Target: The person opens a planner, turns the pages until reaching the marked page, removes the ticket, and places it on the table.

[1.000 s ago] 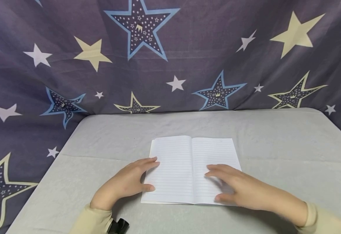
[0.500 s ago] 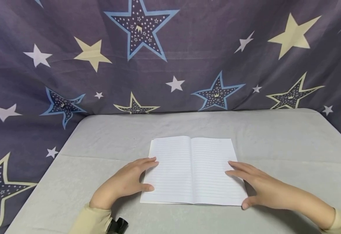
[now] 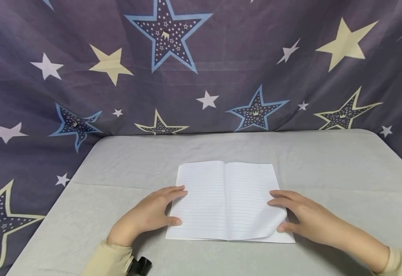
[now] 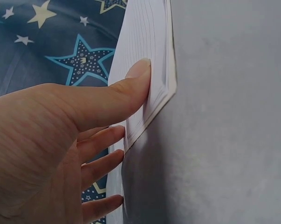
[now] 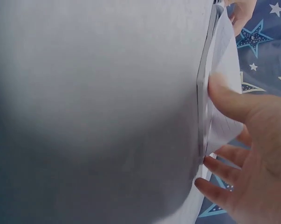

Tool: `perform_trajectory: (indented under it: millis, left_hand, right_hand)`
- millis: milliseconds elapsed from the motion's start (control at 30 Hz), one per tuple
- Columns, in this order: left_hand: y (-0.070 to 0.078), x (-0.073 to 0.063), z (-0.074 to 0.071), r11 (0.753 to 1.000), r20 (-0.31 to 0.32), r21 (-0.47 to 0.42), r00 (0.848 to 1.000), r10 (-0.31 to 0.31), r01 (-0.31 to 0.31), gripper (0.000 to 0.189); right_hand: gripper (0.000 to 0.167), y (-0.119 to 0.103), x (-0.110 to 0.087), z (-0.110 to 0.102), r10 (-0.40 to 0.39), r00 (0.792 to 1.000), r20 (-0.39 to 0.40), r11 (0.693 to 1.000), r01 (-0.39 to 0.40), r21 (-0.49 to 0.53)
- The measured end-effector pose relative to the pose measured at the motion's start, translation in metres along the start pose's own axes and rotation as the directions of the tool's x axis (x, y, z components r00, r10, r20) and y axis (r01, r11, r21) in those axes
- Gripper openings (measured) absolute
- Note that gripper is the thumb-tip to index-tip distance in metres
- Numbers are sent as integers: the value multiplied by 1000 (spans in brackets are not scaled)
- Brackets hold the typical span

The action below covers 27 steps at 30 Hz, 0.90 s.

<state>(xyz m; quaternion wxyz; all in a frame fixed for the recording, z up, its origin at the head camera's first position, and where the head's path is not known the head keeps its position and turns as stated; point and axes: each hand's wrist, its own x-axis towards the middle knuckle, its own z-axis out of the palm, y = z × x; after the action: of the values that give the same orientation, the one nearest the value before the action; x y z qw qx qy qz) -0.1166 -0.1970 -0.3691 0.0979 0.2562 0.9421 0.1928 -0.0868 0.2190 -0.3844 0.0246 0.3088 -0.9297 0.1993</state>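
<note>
An open notebook (image 3: 201, 199) with lined white pages lies flat, its spine running away from me. My left hand (image 3: 149, 212) rests at its left edge. In the left wrist view the left thumb (image 4: 138, 74) presses on the page, with the other fingers spread along the side. My right hand (image 3: 311, 218) is at the right edge, two fingertips on the page. The right thumb (image 5: 222, 91) pushes at the lower right corner of the top right-hand page (image 3: 268, 224), which bends up and inward and bares the sheet below. A gap shows between thumb and fingers.
A light grey cloth-covered table (image 3: 125, 165) lies under the notebook. Behind it hangs a dark curtain (image 3: 228, 50) printed with stars. A black strap device (image 3: 140, 265) sits on the left wrist by the beige sleeve (image 3: 107, 260).
The right hand has moved right from mid-page to the notebook's right edge, and its thumb has bent the page's lower corner up. The left hand has stayed in place.
</note>
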Motion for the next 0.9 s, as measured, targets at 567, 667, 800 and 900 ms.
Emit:
perform_trajectory:
  millis: [567,667,800,900]
  left_hand:
    - [0,1,1,1000,2,-1,1000,-18,18,75]
    - [0,1,1,1000,0,-6,1000,-13,13,75]
    - [-2,-1,0,1000,-3,-15,1000,-1,1,75]
    - [-5,-3,-2,1000,-6,-20,1000,-9,9,77]
  right_hand:
    - [95,-29,20,-10,101,983,-152,939,-44,341]
    - [88,-44,29,-11,81,983,-166,933,-17,359]
    - [86,-61,43,-8,41,988,-146,928,17,371]
    - [87,-72,51,-3,33,995,-91,924,4,383]
